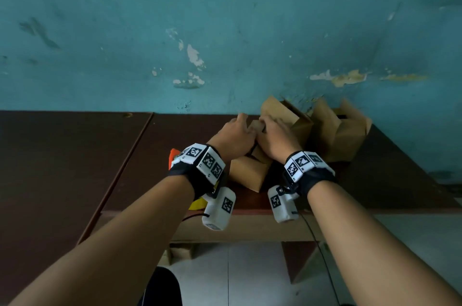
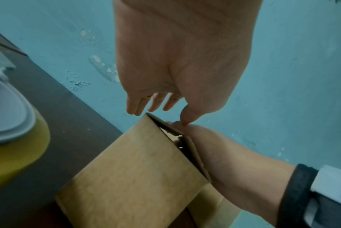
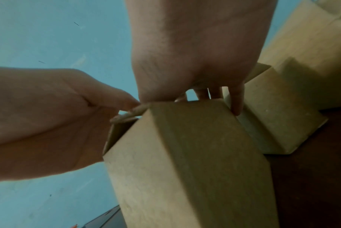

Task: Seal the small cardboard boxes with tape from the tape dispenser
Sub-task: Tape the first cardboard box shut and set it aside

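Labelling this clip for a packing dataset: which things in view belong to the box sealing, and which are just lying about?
Job:
small brown cardboard box under both hands
left hand
right hand
two open-flapped brown cardboard boxes behind
yellow tape roll in the grey dispenser

Lying about:
dark brown wooden table
black cable

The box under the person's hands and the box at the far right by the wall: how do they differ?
The near box has both hands on it, the left hand and right hand working its top flaps; the far right box is untouched. The near box's flaps are nearly folded down, with a gap left; the far right box's flaps stand up, open. The near box sits toward the table's front; the far right box sits against the wall. Both are plain brown cardboard, and no tape shows on either.
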The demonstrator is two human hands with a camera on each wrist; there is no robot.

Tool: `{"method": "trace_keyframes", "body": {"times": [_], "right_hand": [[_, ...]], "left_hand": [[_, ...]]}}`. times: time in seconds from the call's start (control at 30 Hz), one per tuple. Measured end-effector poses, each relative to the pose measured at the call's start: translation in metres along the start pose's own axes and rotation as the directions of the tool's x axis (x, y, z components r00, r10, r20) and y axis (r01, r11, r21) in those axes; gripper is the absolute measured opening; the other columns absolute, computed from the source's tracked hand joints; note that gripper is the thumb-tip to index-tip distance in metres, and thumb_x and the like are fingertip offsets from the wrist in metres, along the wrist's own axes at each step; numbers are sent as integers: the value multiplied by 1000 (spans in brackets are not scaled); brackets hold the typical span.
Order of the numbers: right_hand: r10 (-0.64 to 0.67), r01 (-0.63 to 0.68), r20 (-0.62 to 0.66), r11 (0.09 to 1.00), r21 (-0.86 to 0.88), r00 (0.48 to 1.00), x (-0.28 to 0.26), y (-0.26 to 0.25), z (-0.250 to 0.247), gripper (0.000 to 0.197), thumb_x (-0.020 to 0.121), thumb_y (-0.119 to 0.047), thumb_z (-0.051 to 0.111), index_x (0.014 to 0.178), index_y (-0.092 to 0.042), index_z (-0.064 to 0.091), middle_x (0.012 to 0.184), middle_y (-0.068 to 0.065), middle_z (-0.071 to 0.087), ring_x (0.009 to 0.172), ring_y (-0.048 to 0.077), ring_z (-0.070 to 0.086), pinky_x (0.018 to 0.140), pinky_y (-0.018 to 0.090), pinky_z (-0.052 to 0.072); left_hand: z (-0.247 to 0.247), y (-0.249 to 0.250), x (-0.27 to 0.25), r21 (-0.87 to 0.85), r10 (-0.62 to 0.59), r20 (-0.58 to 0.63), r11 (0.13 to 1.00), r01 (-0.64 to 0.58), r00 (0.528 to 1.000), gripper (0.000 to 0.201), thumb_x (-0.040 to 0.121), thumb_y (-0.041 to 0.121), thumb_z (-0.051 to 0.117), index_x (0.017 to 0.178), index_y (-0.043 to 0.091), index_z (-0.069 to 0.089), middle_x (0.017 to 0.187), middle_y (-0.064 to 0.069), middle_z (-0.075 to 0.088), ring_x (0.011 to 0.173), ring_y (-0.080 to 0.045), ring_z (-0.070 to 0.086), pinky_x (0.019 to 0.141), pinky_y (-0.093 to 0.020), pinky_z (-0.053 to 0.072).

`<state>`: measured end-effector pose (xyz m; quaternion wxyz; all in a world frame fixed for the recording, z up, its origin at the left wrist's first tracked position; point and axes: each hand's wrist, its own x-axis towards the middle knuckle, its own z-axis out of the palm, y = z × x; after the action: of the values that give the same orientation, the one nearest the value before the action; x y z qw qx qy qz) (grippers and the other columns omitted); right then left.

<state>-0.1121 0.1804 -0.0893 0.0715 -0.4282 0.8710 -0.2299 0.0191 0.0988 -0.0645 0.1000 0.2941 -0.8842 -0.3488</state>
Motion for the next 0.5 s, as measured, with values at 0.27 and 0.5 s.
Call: {"method": "trace_keyframes", "body": {"times": [0.27, 0.5], "right_hand": [[112, -112, -13, 993, -20, 994, -38, 4, -17, 64, 108, -62, 33, 157, -23, 41, 156, 16, 48, 140, 41, 48, 105, 51, 46], [141, -146, -81, 987, -61, 987, -66, 7, -21, 65, 108, -63, 33, 151, -15, 43, 141, 15, 61, 123, 38, 62, 87, 44, 48]], "left_hand": [[10, 12, -35, 117, 18, -4, 993, -18, 1000, 69, 104, 44, 52, 160, 11, 27, 160, -16, 37, 143, -35, 42, 115, -47, 39], [16, 2, -45, 172, 18, -7, 985, -17, 1000, 57, 104, 43, 50, 148, 7, 46, 148, -15, 49, 142, -36, 42, 120, -48, 33]]}}
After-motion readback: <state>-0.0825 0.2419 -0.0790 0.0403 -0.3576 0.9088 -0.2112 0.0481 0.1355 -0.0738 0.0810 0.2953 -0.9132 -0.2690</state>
